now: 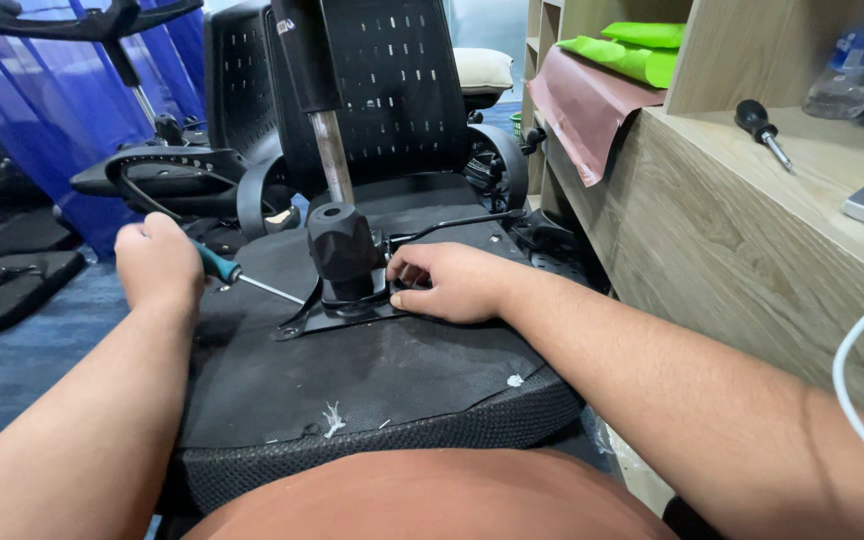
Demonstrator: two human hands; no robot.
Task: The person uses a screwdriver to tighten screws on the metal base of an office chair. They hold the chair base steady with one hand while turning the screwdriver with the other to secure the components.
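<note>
The left hand (159,262) was clenched around a screwdriver (240,279) — its tip hidden beneath the black mechanism (344,250) bolted to the upturned chair seat (372,370). The right hand (452,282) pressed against the mechanism's plate, fingertips out of sight.

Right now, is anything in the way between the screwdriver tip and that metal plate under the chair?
Nothing visible. The screwdriver in the left hand points straight at the metal plate, over bare seat fabric.
</note>
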